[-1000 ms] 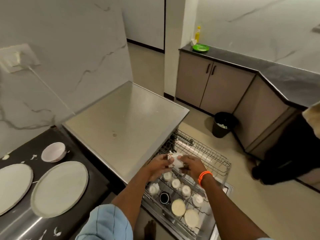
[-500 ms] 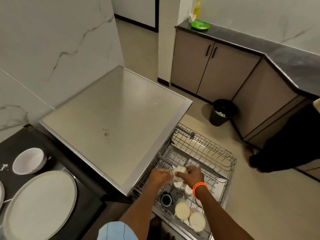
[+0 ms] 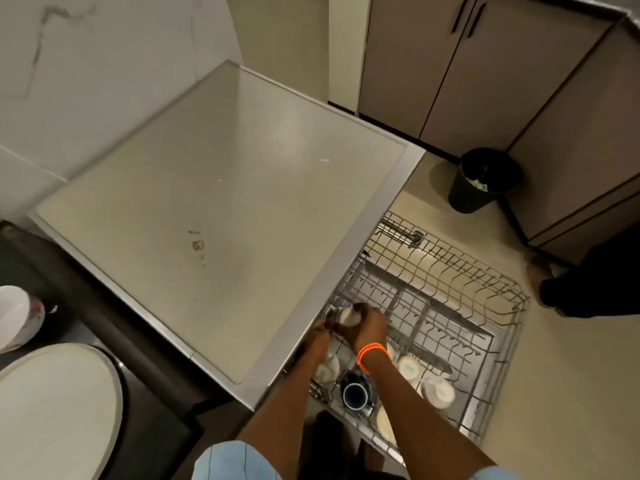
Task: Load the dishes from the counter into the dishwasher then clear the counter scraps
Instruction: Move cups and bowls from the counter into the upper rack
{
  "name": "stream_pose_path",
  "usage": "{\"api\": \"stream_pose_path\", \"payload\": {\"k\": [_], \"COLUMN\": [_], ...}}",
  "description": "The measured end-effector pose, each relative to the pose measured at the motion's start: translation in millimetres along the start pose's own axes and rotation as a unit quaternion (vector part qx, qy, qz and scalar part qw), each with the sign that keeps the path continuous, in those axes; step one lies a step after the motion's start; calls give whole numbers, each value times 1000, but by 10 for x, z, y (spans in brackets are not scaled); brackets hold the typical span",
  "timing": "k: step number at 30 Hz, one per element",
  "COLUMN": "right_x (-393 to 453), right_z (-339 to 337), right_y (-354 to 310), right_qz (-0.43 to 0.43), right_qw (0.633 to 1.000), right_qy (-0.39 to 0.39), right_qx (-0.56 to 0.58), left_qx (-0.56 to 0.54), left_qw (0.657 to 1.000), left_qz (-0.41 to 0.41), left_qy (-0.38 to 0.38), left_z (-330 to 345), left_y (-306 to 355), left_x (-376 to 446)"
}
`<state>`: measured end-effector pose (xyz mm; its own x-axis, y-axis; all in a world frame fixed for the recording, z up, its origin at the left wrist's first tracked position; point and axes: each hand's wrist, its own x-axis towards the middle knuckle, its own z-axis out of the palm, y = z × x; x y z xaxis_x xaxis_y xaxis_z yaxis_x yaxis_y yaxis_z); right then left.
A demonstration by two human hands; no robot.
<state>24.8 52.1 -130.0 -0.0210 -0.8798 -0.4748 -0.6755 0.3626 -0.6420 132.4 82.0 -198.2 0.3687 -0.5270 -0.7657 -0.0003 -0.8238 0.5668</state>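
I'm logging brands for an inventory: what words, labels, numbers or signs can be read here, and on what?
None can be read. The dishwasher top, rack, cups, plates, dark mug, bin and cabinet doors show no legible text.

**Small white cup held over the pulled-out rack**

A small white cup (image 3: 349,317) sits gripped in the right hand (image 3: 367,329), tilted, over the wire dishwasher rack (image 3: 485,306). Nearer than that hand, pale cups (image 3: 408,367) and a dark mug (image 3: 355,394) stand in the rack. Far left of the hands, a large pale plate (image 3: 52,410) lies flat on the counter (image 3: 145,393).
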Motion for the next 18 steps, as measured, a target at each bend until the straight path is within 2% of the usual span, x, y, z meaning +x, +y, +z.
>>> {"api": "stream_pose_path", "payload": {"k": [3,8,18], "right_x": [139,294,521], "right_z": [175,397,454], "right_y": [23,138,93], "right_qz": [-2,-2,-29], "right_qw": [1000,1000,1000], "right_qy": [-12,-9,-10], "right_qx": [-4,7,0], "left_qx": [30,32,44], "left_qw": [1000,999,995], "left_qz": [-6,8,1], "left_qy": [-6,38,84], "left_z": [34,75,112], "left_y": [-185,-144,-348], "left_x": [250,242,642]}}
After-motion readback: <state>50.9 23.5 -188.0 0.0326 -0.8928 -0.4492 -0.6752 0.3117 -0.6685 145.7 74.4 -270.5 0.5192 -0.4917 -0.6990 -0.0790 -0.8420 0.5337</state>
